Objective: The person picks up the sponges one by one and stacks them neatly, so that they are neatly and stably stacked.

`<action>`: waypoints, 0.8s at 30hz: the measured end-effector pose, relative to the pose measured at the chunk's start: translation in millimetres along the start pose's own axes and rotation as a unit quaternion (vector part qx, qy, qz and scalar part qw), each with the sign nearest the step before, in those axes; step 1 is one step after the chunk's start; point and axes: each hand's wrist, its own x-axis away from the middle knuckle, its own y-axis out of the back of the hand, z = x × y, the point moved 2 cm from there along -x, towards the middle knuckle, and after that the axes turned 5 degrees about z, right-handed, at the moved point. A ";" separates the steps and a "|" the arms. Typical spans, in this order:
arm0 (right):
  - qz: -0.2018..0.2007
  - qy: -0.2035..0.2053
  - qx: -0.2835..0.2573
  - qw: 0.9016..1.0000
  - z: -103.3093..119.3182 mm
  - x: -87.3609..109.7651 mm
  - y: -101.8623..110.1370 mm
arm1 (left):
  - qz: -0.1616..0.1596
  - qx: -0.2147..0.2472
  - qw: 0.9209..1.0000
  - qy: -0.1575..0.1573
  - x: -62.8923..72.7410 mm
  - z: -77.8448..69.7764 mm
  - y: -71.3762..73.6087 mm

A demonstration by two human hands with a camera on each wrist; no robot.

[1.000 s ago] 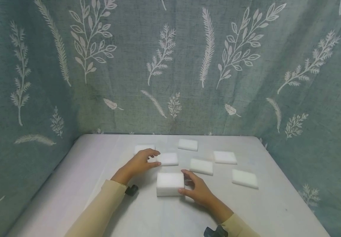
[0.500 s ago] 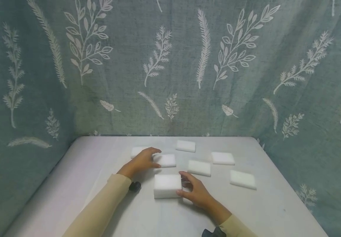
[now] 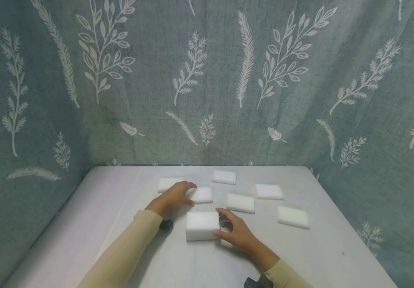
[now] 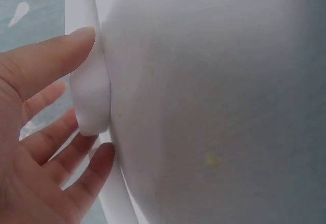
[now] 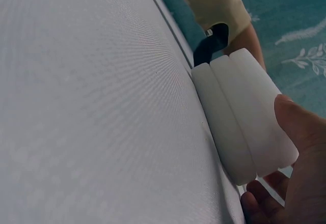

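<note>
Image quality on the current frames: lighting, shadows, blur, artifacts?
Head: soft light, faint shadow beside the left sleeve, white blocks low-contrast against the white table. Left wrist: table hazy, little detail, picture darkening toward the right edge. Right wrist: greyer, fine fan-like ripple pattern across the table, seams of the stack readable.

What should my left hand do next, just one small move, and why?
Probably close the left hand on the white block just behind the stack. That hand's thumb and fingers lie either side of the block's left end, while the right hand holds the stack's right end, which may help keep it steady.
</note>
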 end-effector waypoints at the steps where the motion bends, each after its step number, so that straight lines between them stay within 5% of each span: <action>1: 0.002 0.000 -0.003 1.000 -0.4 0.2 -0.5 | 0.000 -0.001 1.000 -0.003 1.5 0.2 -0.3; 14: -0.008 -0.002 0.019 1.000 -0.3 -6.4 -1.7 | -0.033 0.012 0.999 -0.030 23.3 -1.7 15.1; 24: -0.004 -0.013 0.022 1.000 -2.4 -2.9 -3.9 | -0.050 -0.010 0.997 -0.058 44.5 -18.7 17.1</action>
